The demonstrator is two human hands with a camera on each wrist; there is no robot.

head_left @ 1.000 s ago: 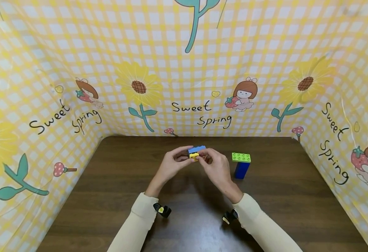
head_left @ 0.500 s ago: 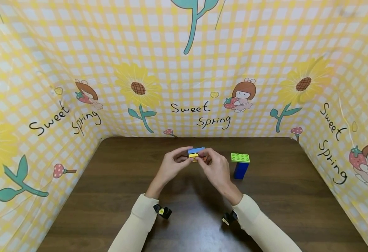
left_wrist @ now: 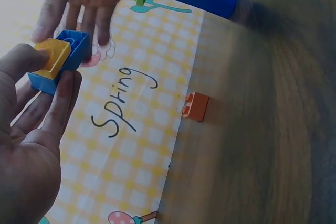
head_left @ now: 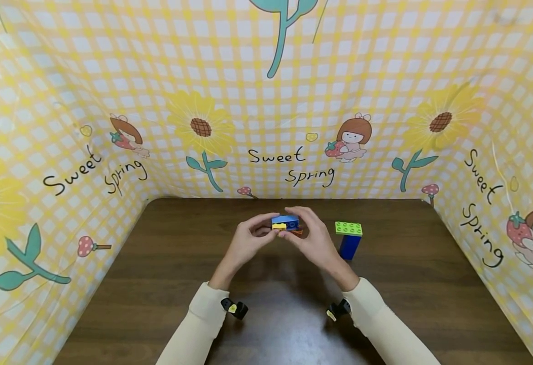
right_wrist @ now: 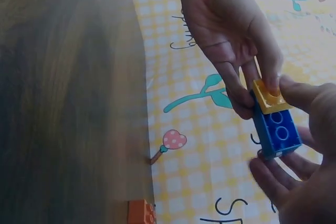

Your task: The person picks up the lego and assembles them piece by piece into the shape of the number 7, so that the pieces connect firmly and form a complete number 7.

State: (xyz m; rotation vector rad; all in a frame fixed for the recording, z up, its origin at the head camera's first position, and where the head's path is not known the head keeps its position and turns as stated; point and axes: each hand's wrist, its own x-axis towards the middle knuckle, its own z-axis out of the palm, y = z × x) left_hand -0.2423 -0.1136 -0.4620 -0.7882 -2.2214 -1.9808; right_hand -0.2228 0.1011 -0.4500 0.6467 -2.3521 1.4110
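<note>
My left hand [head_left: 250,238] grips a blue building brick [right_wrist: 281,135] with a smaller yellow brick [left_wrist: 55,57] on it, held up over the table. Its thumb presses on the yellow brick, while its fingers support the blue one from the other side. The blue brick's hollow underside faces the right wrist camera, and the yellow one covers one end of it. My right hand [head_left: 314,238] is spread around the other end, its thumb tip at the yellow brick's edge and its fingers loosely extended beside the blue brick.
An orange brick [left_wrist: 197,107] lies on the wooden table [head_left: 166,294] beyond the hands. To the right stands a blue brick column [head_left: 350,247] topped by a lime-green studded brick [head_left: 348,228]. Checked cloth walls [head_left: 266,101] enclose the back and sides.
My right hand has loosened and spread its fingers, its index finger moving back off the bricks. The blue brick has tipped so its hollow underside shows. The left hand keeps its hold.
</note>
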